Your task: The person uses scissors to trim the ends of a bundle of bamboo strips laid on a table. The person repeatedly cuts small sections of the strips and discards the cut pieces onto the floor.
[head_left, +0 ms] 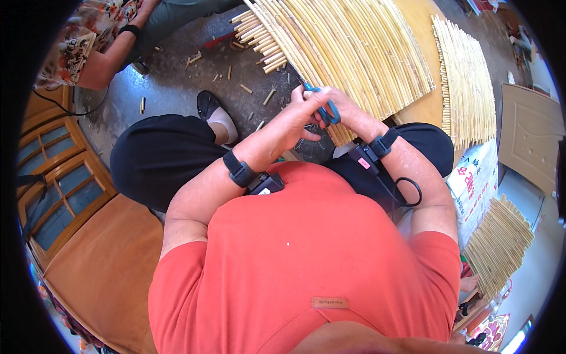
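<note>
My right hand (342, 101) is closed around the blue handles of a pair of scissors (327, 113). The scissor blades point up and left, along the near edge of a large mat of reed stalks (349, 48) bound with thin string. My left hand (289, 119) overlaps the right one at the handles, its thumb spread downward. What its other fingers grip is hidden where the two hands cross. At its upper left, the mat has a row of shorter stalk ends (261, 40) jutting out. Both wrists wear black straps with small boxes.
Cut stalk pieces (246, 89) litter the dark floor (172, 84). A wooden board (418, 108) supports the mat. More reed mats (466, 79) lie at right, near a white printed sack (473, 186). A person's arm (104, 62) is at upper left; a brown seat (106, 274) stands beside me.
</note>
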A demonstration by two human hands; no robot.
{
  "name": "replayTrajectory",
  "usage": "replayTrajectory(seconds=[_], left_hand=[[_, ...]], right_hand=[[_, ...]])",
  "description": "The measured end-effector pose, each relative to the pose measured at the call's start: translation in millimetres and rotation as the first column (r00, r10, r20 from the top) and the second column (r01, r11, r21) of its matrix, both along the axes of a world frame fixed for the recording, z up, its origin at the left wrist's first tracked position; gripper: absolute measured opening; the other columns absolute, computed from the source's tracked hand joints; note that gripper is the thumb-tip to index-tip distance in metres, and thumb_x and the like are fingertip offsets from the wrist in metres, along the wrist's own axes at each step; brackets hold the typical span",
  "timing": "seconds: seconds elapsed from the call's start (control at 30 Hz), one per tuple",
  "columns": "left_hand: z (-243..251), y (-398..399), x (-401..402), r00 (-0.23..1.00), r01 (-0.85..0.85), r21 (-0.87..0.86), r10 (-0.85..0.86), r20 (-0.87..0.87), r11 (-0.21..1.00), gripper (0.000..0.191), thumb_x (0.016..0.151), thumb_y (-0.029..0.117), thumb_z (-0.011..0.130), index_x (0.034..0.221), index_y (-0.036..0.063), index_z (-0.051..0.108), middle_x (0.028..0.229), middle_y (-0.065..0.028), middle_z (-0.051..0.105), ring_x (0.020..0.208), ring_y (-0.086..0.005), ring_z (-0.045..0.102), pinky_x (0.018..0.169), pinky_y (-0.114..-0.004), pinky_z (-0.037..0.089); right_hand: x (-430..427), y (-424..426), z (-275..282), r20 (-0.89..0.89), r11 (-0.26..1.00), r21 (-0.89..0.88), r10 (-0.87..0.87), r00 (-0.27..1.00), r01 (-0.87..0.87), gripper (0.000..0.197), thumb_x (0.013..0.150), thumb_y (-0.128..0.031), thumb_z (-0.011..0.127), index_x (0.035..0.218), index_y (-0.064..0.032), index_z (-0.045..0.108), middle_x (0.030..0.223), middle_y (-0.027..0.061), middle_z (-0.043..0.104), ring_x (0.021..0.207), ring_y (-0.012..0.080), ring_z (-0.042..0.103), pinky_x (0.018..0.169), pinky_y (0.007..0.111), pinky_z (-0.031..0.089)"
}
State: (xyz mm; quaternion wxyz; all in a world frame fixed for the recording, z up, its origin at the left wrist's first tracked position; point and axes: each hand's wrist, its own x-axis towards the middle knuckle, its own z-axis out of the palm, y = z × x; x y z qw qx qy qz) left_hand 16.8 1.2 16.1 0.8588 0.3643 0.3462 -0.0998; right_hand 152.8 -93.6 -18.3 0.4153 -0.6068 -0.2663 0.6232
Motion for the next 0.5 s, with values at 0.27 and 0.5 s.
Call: replayTrajectory(seconds=[0.27,0.5], left_hand=[[-7.0,-7.6,6.1,0.992,-0.113,0.025,0.112,0.054,0.993,0.090,0.077,0.038,0.076,0.138,0.0079,0.017,0.098,-0.0066,0.048,0.078,-0.0165,0.054,0.076,-0.049,0.052],[-1.8,-4.0,0.5,1.000,0.023,0.009,-0.023,-0.017,1.000,0.098,0.074,0.054,0.074,0.138,0.0101,0.015,0.100,-0.0089,0.049,0.083,-0.0188,0.053,0.079,-0.054,0.050]], right_hand=[[-5.7,-2.7,0.1,0.162,0.999,0.022,-0.045,0.986,0.042,0.030,0.093,-0.037,0.056,0.089,-0.0072,0.059,0.066,-0.0002,0.057,0.053,0.0067,0.054,0.045,0.019,0.042],[-6.6,-4.0,-5.2,-0.070,0.979,-0.194,-0.072,0.995,0.058,0.039,0.092,-0.049,0.050,0.095,-0.0113,0.061,0.067,0.0012,0.060,0.052,0.0105,0.055,0.042,0.024,0.039]])
